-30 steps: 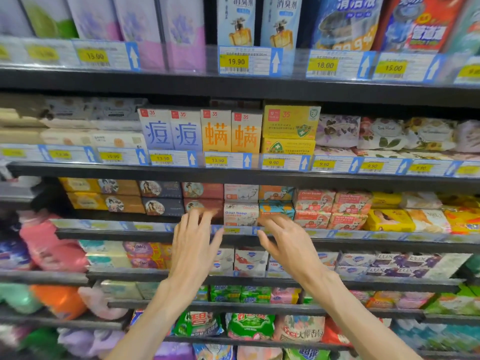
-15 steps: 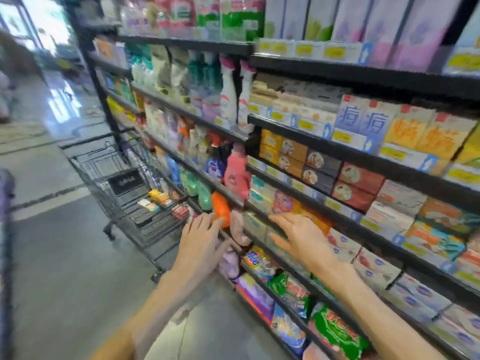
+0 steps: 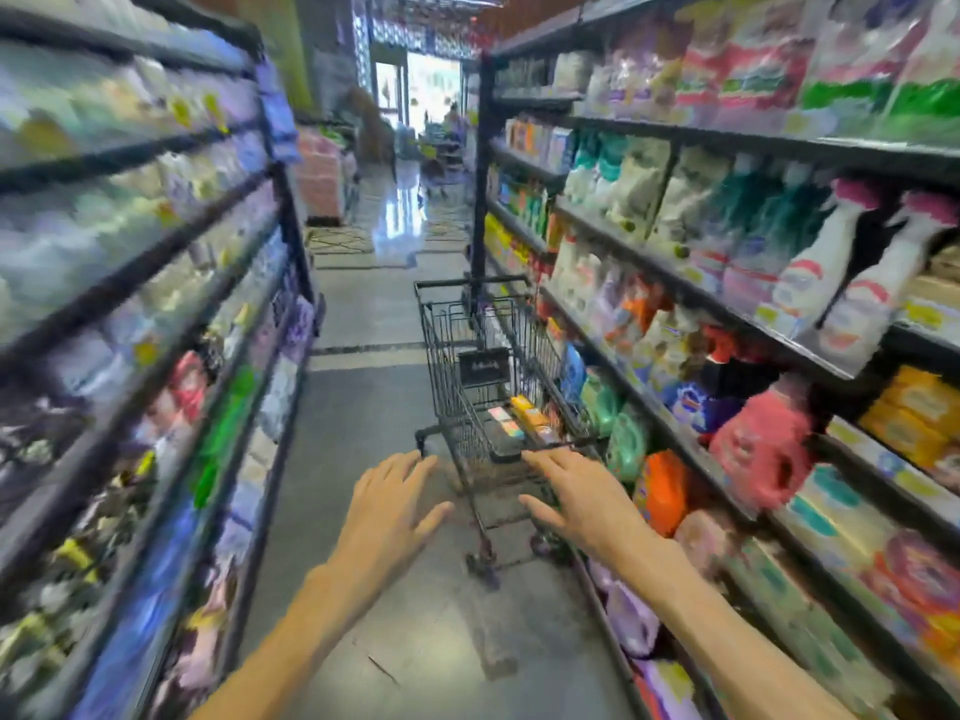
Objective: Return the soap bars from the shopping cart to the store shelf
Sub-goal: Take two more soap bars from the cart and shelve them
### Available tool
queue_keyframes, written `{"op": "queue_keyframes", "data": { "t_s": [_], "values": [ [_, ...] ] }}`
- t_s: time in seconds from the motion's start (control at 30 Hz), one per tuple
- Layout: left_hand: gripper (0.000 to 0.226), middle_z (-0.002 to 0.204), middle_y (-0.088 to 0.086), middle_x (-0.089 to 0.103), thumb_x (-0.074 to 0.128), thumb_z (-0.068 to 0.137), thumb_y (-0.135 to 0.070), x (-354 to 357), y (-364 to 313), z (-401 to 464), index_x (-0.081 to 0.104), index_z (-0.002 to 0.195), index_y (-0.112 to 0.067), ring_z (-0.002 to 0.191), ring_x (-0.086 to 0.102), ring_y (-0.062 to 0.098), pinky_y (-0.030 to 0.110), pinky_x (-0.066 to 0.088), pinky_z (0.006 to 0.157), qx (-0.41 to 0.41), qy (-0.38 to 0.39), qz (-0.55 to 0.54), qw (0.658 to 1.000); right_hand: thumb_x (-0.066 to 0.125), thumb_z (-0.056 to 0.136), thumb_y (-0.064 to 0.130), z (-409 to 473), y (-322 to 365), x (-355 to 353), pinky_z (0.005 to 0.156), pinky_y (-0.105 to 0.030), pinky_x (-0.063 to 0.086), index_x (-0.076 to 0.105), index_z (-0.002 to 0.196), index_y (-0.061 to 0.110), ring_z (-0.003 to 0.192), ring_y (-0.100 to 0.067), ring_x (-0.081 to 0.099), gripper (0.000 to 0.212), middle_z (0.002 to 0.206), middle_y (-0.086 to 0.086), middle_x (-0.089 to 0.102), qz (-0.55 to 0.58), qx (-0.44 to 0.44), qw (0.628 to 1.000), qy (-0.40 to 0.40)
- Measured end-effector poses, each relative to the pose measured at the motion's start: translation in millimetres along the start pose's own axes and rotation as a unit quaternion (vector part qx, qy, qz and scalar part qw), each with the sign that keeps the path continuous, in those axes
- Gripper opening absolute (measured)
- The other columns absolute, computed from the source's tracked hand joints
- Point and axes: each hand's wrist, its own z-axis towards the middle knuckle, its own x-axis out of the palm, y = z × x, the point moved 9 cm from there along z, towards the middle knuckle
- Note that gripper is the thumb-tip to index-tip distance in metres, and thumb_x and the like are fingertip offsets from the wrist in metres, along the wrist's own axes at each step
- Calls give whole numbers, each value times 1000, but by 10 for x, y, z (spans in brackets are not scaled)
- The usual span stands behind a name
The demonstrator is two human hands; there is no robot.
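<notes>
Reaching forward, the left hand [image 3: 387, 504] and the right hand [image 3: 582, 498] are both hovering with fingers spread, gripping nothing. One shopping cart [image 3: 470, 324] is standing just beyond the fingertips. Several soap bars [image 3: 524, 415] are lying in its basket beyond the right hand; blur prevents an exact count or reading of their long axes. The store shelf [image 3: 727, 309] is running along that hand's outer side.
</notes>
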Motion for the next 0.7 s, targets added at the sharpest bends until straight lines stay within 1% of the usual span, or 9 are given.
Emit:
{"op": "queue_keyframes", "data": {
  "t_s": [0.07, 0.13, 0.2, 0.33, 0.5, 0.7],
  "values": [
    [63, 130, 7, 65, 44, 90, -62, -69, 393, 106, 61, 132, -17, 118, 61, 28, 46, 55, 94, -16, -4, 12, 1000, 43, 92, 61, 418, 197, 120, 89, -36, 53, 54, 138, 20, 109, -25, 65, 63, 123, -3, 67, -2, -15, 1000, -4],
    [63, 127, 7, 66, 44, 90, -61, -110, 739, 231, 64, 129, -16, 117, 60, 26, 45, 56, 92, -25, -4, 15, 1000, 53, 91, 57, 814, 343, 235, 84, -38, 56, 58, 134, 17, 104, -28, 67, 59, 117, -5, 69, 10, -19, 1000, 2],
    [64, 129, 9, 65, 45, 90, -62, -90, 1086, 390, 61, 131, -15, 118, 62, 30, 48, 56, 94, -29, 7, 22, 999, 60, 90, 53, 1206, 449, 333, 84, -39, 55, 58, 136, 15, 105, -29, 66, 60, 117, -7, 69, 6, -19, 1000, 1],
    [69, 135, 11, 63, 40, 90, -63, -3, 1603, 728, 60, 135, -15, 123, 61, 34, 51, 53, 98, -56, 43, 31, 997, 55, 94, 55, 1825, 536, 517, 96, -38, 49, 48, 145, 17, 117, -27, 60, 64, 131, -5, 63, 24, -26, 999, 17],
    [79, 148, 8, 54, 29, 90, -68, 274, 2255, 1273, 52, 146, -18, 137, 50, 33, 51, 45, 109, -84, 70, 38, 993, 50, 95, 58, 2638, 452, 891, 100, -33, 46, 43, 148, 23, 123, -18, 56, 63, 139, 2, 57, 39, -21, 999, 20],
    [75, 145, 8, 57, 32, 92, -68, 776, 2944, 2278, 55, 143, -18, 134, 54, 33, 50, 48, 106, -84, 88, 40, 992, 49, 97, 57, 3774, 24, 1424, 104, -33, 46, 39, 151, 23, 127, -19, 53, 65, 144, 1, 53, 51, -9, 998, 48]
  ]
}}
